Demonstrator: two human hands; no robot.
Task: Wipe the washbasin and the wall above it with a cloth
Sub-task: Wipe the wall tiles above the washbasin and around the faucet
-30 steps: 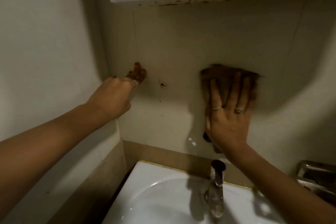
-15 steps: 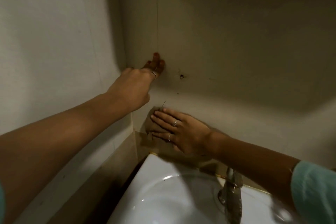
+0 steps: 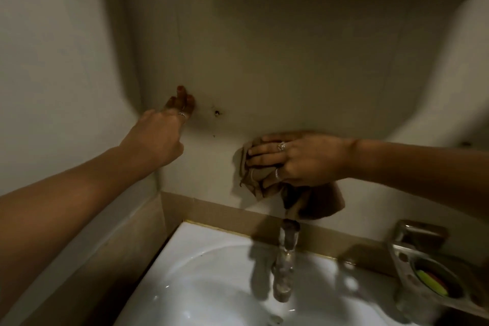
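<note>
Since half a second ago the right hand point(image 3: 299, 157) has swept rightward from the corner to mid-wall, so the lower wall point(image 3: 291, 66) is nearly covered. Its flat, spread fingers press the cloth point(image 3: 260, 182) against the wall, pointing to nine o'clock. The bunched cloth seems to trail toward four o'clock, above the tap point(image 3: 287, 251). The left hand point(image 3: 158, 135) braces open-fingered on the wall at ten o'clock; the washbasin point(image 3: 201, 286) waits below.

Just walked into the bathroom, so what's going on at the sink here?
A person is wiping the wall above the washbasin. The right hand presses a brown cloth flat against the wall just above the tap. The left hand rests its fingertips on the wall near the corner, holding nothing. A soap holder sits to the right of the basin.
</note>
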